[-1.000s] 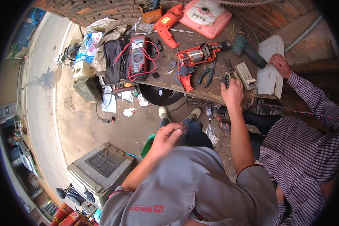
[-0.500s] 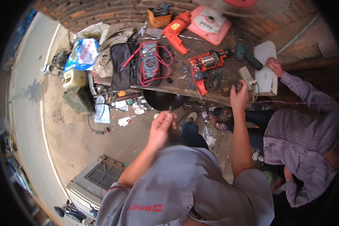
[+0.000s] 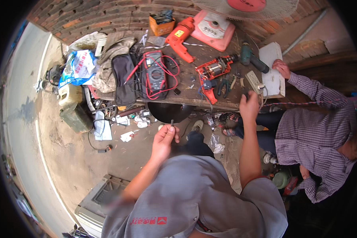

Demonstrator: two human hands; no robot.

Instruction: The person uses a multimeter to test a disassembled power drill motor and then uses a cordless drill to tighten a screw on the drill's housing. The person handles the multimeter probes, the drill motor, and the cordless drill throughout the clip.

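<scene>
My left hand [image 3: 163, 142] is closed in front of the workbench, pinching a small dark stub [image 3: 172, 122] that points up between thumb and finger. My right hand [image 3: 248, 107] is at the bench's front edge with curled fingers. Something small and dark shows at its fingertips, too unclear to name. Just beyond it are a power strip [image 3: 254, 81] and pliers with dark handles [image 3: 223, 88]. An opened orange power tool [image 3: 214, 73] lies there with its motor exposed. Farther left, a multimeter [image 3: 155, 73] with red leads rests on its black case [image 3: 123, 75].
A whole orange drill [image 3: 181, 37], a green drill [image 3: 252, 58], an orange box [image 3: 162, 26] and a fan [image 3: 214, 29] stand farther back. At right, a person in a checked shirt [image 3: 305, 131] rests a hand on a white board [image 3: 270, 75]. A black basin [image 3: 168, 113] sits below the bench edge.
My right hand has drawn slightly back toward me, its fingers more curled. My left hand still pinches the stub. The whole view has shifted a little, and the person at right has shifted posture.
</scene>
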